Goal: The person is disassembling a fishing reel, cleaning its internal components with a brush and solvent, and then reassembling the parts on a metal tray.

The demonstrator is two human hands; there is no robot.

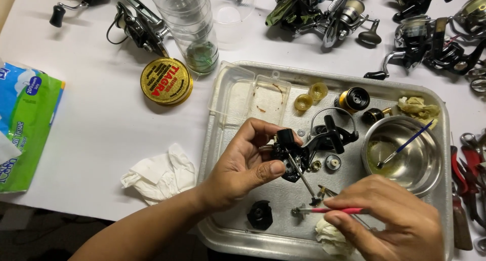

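- White surface [101, 124] carries a dented aluminium tray [445, 155], over which both hands work.
- Left hand [243, 165]: fingers and thumb clamped around a black fishing-reel body with its metal shaft exposed [293, 157], held just above the tray's middle.
- Right hand [395, 220]: closed in a pinch on a thin red-handled tool [331, 210], tip pointing left toward the shaft's lower end, near it; contact cannot be confirmed.
- Handling judgement, reel body: rigid, compact, moderately light, likely greasy and so slippery. The slender shaft and wire bail look easiest to bend; the solid housing is the sound place to take hold, as the left hand does now.
- Handling judgement, tool: light and stiff; a pencil-style pinch near mid-handle suits it.
- In the tray, near the hands: small loose parts including a round black cover [259, 214], a black-and-gold spool [353, 99], two yellowish translucent rings [310, 96], a clear plastic compartment lid [248, 96] and a wad of white tissue [331, 238] just under the right hand.
- Right of the reel: a steel bowl [425, 180] holding a blue-handled brush [405, 145] and greenish residue.
- Outside the tray: crumpled white tissue [159, 177], a round gold tin [166, 81], a clear plastic bottle [190, 28], a green-and-blue tissue pack [28, 129], several assembled reels [324, 10] along the far edge, red-handled pliers [468, 165] at right.
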